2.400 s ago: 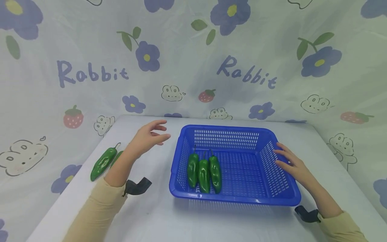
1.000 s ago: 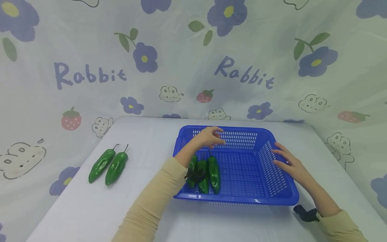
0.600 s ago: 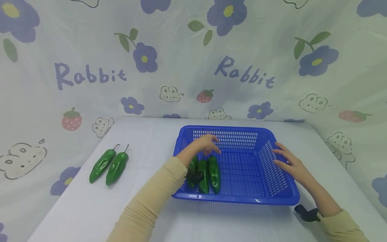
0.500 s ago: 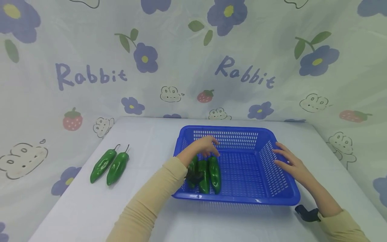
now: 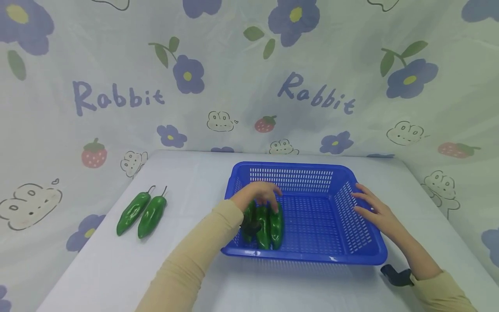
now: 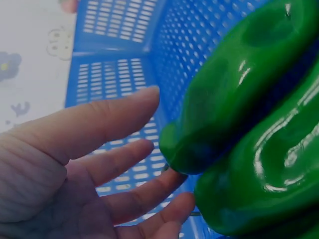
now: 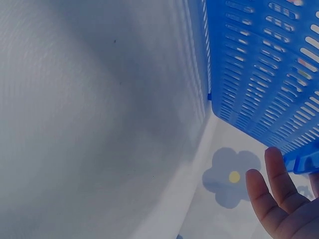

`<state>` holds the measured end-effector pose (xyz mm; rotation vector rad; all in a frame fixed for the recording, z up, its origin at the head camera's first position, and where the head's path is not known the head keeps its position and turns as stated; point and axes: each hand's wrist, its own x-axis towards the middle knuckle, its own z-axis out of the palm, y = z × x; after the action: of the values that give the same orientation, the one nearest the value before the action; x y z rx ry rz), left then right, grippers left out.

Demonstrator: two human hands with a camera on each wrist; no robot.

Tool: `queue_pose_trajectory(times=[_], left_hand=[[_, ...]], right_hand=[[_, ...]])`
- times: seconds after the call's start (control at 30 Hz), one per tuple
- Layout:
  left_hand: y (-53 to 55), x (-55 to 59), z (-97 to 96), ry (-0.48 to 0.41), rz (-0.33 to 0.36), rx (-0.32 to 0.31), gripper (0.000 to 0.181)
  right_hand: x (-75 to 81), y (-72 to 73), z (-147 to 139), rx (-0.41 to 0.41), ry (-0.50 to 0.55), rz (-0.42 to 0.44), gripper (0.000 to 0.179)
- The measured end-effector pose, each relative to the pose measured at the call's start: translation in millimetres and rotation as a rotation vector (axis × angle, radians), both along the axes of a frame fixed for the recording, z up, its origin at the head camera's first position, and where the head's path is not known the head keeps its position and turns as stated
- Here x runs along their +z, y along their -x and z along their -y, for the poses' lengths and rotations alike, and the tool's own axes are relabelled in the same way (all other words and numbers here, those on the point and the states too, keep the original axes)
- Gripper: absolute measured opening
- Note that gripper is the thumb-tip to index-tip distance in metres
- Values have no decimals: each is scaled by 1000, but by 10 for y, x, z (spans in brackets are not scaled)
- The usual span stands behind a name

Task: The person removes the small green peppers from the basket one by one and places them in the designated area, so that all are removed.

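Note:
In the head view, my left hand (image 5: 262, 193) reaches into the blue plastic basket (image 5: 304, 259), at the stem ends of three green peppers lying side by side. The left wrist view shows its thumb apart from the nearest pepper (image 6: 219, 94), while other fingertips come right up to the stem ends of this pepper and the one beside it (image 6: 274, 164). Part of the peppers is hidden by the hand and wrist. My right hand (image 5: 376, 212) rests at the basket's right rim with fingers extended; the right wrist view shows its fingers (image 7: 279, 181) beside the basket wall.
Two more green peppers, an outer one (image 5: 133, 213) and an inner one (image 5: 152, 216), lie on the white table (image 5: 195, 268) left of the basket. A patterned cloth (image 5: 241, 78) hangs behind the table. A dark device (image 5: 395, 275) sits at my right wrist.
My left hand has moved from left of the basket to over it, then down to the peppers' stem ends. The rightmost basket pepper has shifted slightly. My right hand stays at the rim.

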<state>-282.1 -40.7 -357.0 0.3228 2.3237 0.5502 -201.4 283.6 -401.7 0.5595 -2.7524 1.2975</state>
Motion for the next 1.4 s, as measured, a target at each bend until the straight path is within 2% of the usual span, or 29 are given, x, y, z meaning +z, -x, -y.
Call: queue_pose_trajectory(times=[0.1, 0.23, 0.33, 0.43, 0.53, 0.67, 0.87, 1.03, 1.13, 1.4], left_hand=[[17, -33, -14, 15, 13, -43, 64], [13, -94, -38, 14, -9, -160, 65], [-7, -132, -63, 31, -60, -254, 63], [-30, -149, -87, 39, -84, -315, 61], [-44, -148, -104, 27, -88, -349, 61], [-50, -139, -113, -37, -62, -357, 59], [-59, -156, -127, -194, 41, -335, 51], [-81, -185, -146, -264, 73, -348, 46], [-95, -183, -151, -314, 104, -323, 45], [-81, -168, -157, -412, 94, -309, 47]], right_hand=[[3, 0, -1, 4, 0, -5, 42], [6, 0, 2, 0, -4, -7, 42], [7, -3, 4, -3, -6, -3, 42], [3, -1, 3, -5, -9, 0, 42], [-2, 4, 2, -9, -14, 3, 42], [-1, 3, 2, -14, -18, 3, 43], [10, 2, 6, -11, -15, 5, 43], [3, 6, 8, -9, -15, 9, 43], [-5, 9, 8, -10, -17, 8, 43], [6, 6, 6, -7, -22, -6, 43]])
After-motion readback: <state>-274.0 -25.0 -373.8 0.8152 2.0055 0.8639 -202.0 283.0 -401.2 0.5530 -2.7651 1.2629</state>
